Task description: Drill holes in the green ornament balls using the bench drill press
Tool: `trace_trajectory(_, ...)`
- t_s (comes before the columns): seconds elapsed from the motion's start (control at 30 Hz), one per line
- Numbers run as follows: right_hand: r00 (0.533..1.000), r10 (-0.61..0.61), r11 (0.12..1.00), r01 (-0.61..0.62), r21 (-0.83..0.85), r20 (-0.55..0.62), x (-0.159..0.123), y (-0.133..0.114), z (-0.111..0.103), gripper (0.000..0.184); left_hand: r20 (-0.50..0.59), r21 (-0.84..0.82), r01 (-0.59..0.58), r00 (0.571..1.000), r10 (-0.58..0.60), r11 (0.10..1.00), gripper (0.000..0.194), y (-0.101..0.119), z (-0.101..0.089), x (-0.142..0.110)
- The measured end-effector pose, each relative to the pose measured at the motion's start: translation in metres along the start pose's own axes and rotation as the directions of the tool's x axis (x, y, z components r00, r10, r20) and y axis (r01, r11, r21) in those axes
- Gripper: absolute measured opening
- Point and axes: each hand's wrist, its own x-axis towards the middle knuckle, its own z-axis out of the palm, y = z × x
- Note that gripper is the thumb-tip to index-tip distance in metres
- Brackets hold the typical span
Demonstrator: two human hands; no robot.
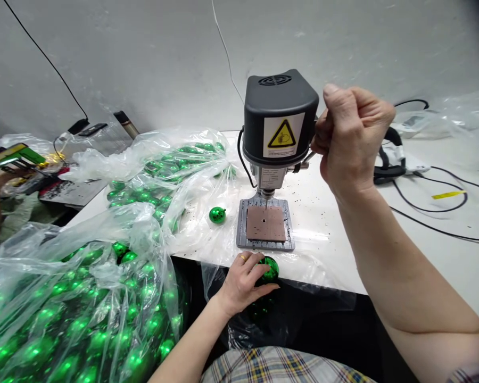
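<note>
Right hand (353, 138) clenched on drill press (277, 133) lever, bit raised. Left hand (245, 282) grips green ball (270, 268) at near edge; plate (265, 223) bare, drilling pending.

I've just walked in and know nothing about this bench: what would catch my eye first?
Probably the small black drill press at the middle of the white table, with the right hand clenched on its side lever. Then the shiny green balls: a big clear bagful at lower left, one loose ball beside the press, and another under the left hand.
</note>
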Motion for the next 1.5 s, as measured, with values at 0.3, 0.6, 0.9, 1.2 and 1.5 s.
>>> trace_trajectory(0.3,0.994,-0.107,0.993,0.106,0.048,0.005,0.002,0.003,-0.001,0.050,0.110,0.004,-0.189,0.976,0.187,0.982,0.005,0.015,0.003,-0.022)
trace_trajectory(0.6,0.993,-0.112,0.993,0.113,-0.026,0.032,0.001,0.005,-0.003,0.055,-0.179,0.024,-0.007,0.984,0.011,1.000,0.024,0.013,0.005,-0.022)
trace_trajectory(0.9,0.996,-0.094,0.996,0.094,-0.010,0.003,-0.003,0.002,-0.003,0.051,-0.126,0.169,0.804,0.592,-0.796,0.571,0.035,-0.116,-0.018,0.056)
trace_trajectory(1.2,0.994,-0.108,0.988,0.110,-0.110,0.028,-0.003,0.006,-0.005,0.057,-0.092,-0.505,0.592,0.686,-0.722,0.627,0.055,-0.080,-0.021,0.070)
trace_trajectory(1.5,0.993,-0.081,0.955,0.103,-0.277,0.090,-0.003,0.008,-0.008,0.056,0.184,-0.692,0.625,0.637,-0.749,0.362,0.061,-0.067,0.020,0.072)
